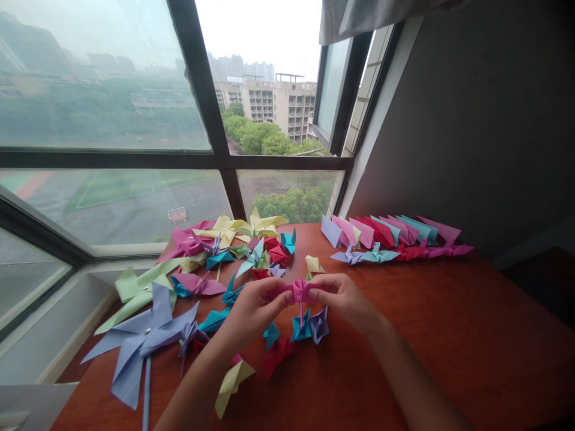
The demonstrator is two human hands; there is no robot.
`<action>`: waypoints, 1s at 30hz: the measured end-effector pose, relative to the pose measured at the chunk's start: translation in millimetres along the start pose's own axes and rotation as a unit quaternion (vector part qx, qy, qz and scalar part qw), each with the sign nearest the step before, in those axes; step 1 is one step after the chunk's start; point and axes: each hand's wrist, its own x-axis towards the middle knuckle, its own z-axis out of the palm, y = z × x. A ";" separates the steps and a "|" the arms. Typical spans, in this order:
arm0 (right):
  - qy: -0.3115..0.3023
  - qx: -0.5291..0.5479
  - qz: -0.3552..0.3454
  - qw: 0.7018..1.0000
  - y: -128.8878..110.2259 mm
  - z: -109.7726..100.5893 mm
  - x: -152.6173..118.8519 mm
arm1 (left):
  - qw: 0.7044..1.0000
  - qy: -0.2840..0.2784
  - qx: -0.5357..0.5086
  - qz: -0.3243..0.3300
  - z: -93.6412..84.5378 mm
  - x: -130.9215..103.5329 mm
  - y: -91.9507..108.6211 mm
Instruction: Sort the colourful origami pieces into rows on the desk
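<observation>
Between my two hands, above the table, is a pink origami crane with a thin pointed part hanging down. My left hand pinches its left wing between thumb and fingers. The opposite wing is pinched by my right hand. Fingertips cover both wing ends. Just beneath the crane stand a blue folded paper piece and a purple one. A red folded piece lies nearer, and a cream one sits behind my right hand.
A large purple pinwheel with a stick lies at left, near a green pinwheel. Yellow pinwheels and several folded cranes crowd the back. Rows of folded paper stand at right rear. An open window is beyond the wooden table.
</observation>
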 end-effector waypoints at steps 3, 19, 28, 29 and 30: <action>-0.007 0.066 0.020 0.998 4.1 -3.4 -1.2 | 0.989 -0.022 -0.137 -0.043 -1.2 -0.8 2.2; 0.050 0.225 0.039 0.972 6.1 -3.2 0.2 | 0.951 0.010 -0.294 -0.097 -1.2 -2.3 3.7; 0.121 0.229 0.029 0.965 13.6 -9.0 6.0 | 0.949 0.051 -0.289 -0.117 -4.6 -1.7 1.6; 0.124 0.226 0.028 0.966 14.5 -9.2 6.6 | 0.949 0.052 -0.287 -0.116 -4.6 -1.6 1.2; 0.124 0.224 0.027 0.966 15.4 -9.2 7.1 | 0.949 0.054 -0.289 -0.116 -4.4 -1.6 0.9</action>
